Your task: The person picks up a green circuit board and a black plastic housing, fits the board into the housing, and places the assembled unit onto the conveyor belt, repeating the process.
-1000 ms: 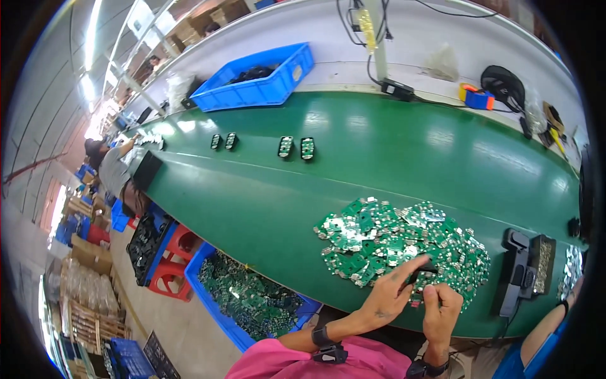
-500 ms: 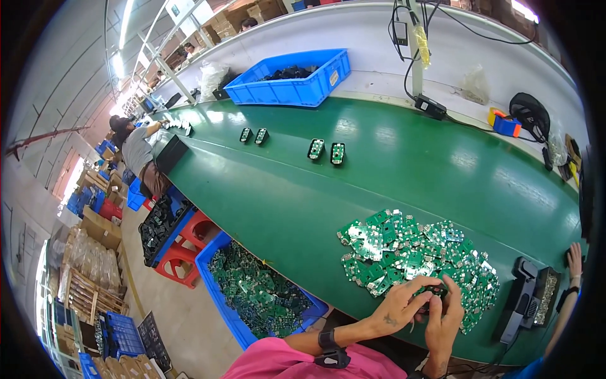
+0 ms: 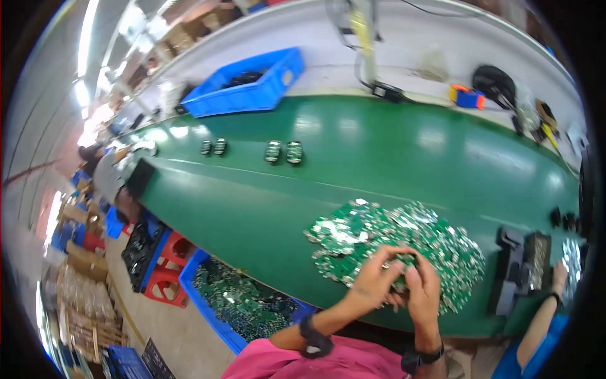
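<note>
While loose green circuit boards (image 3: 394,230) lie heaped on the green work table (image 3: 252,202), the left hand (image 3: 371,280) and the right hand (image 3: 422,294) meet over the pile's near edge, fingertips curled around a small dark piece (image 3: 407,258) that I, following from a remote post, see only in part. Neither hand is free; blur and fingers keep me from telling whether a board sits in the piece. Beyond the pile and to its left, a nearer pair of dark cases (image 3: 294,152) and a farther pair (image 3: 219,146) stand with green showing in their tops, four units whose boards I judge to be placed. Against that count I would call it early: the pile spreads wide, and to its left, below the table edge, a blue bin (image 3: 205,322) is loaded with more boards. Well beyond the pile, also leftward, a blue crate (image 3: 233,105) holds dark pieces I cannot identify. To the pile's right, past a black device (image 3: 506,275), shows another worker's hand (image 3: 560,276).
</note>
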Motion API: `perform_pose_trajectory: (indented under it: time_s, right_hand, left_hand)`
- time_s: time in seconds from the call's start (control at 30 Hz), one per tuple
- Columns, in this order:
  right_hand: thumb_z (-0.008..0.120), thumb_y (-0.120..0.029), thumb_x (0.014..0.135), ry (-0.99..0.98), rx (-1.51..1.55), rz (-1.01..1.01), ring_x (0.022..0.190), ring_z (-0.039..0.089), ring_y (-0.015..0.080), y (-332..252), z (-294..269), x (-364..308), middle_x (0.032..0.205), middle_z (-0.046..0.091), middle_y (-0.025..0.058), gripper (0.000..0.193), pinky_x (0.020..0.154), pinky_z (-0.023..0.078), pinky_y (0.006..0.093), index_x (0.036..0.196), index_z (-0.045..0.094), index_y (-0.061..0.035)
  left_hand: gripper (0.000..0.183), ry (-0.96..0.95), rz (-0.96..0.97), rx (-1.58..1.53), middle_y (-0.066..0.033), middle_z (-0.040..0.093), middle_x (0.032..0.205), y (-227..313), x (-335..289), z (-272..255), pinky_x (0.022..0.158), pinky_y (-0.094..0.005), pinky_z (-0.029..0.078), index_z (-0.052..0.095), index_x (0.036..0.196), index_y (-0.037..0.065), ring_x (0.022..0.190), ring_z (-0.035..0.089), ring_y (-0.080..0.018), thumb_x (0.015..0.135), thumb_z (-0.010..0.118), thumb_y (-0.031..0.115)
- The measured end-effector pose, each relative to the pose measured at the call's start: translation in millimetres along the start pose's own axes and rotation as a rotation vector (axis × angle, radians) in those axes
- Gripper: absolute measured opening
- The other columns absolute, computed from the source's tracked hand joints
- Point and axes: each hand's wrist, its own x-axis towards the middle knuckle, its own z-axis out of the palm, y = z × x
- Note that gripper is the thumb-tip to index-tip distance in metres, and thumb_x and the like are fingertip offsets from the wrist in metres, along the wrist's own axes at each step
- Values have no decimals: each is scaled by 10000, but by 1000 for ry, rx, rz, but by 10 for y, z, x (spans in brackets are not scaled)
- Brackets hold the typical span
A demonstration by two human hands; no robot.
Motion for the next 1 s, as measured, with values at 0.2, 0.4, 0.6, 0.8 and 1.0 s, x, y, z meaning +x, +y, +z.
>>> perform_pose_trajectory:
  time_s: [0.2, 0.4, 0.6, 0.8, 1.0]
  right_hand:
    - [521, -76, 946, -112, 166, 240, 602, 545, 71, -178, -53, -96, 737, 600, 38, 396, 529, 436, 214, 1324, 514, 43]
    - [612, -62, 888, -138, -13, 231, 603, 559, 68, -211, -13, -298, 685, 605, 16, 241, 532, 436, 232, 1106, 654, 31]
    - [704, -50, 796, -145, -252, -263, 510, 574, 236, 102, 8, -573, 637, 596, 94, 132, 488, 450, 325, 921, 679, -19]
    - [705, -40, 771, -141, -420, -394, 490, 558, 242, 344, -67, -762, 578, 543, 61, 98, 463, 430, 363, 859, 662, -40]
    - [704, -42, 778, -130, -429, -333, 475, 551, 236, 350, -26, -722, 560, 536, 55, 83, 450, 426, 355, 844, 654, -45]
  left_hand:
    - [270, 27, -325, -536, -143, 675, 1048, 300, 212, -319, 392, -240, 482, 485, 1228, 17, 504, 618, -157, 996, 450, 149]
    - [220, -25, -337, -660, -179, 642, 1198, 381, 301, -459, 453, -232, 512, 491, 1172, -2, 510, 594, -136, 1001, 419, 116]
    - [243, 141, 111, -302, -191, 581, 1287, 480, 353, -551, 459, -256, 563, 482, 1226, 35, 707, 666, -173, 997, 473, 115]
    - [206, 285, 720, 414, -187, 568, 1292, 587, 496, -760, 725, -306, 598, 571, 1188, 53, 1026, 643, -221, 991, 523, 93]
    - [257, 305, 1107, 699, -243, 590, 1244, 588, 564, -849, 744, -324, 577, 586, 1166, 75, 1005, 674, -283, 926, 578, -15]
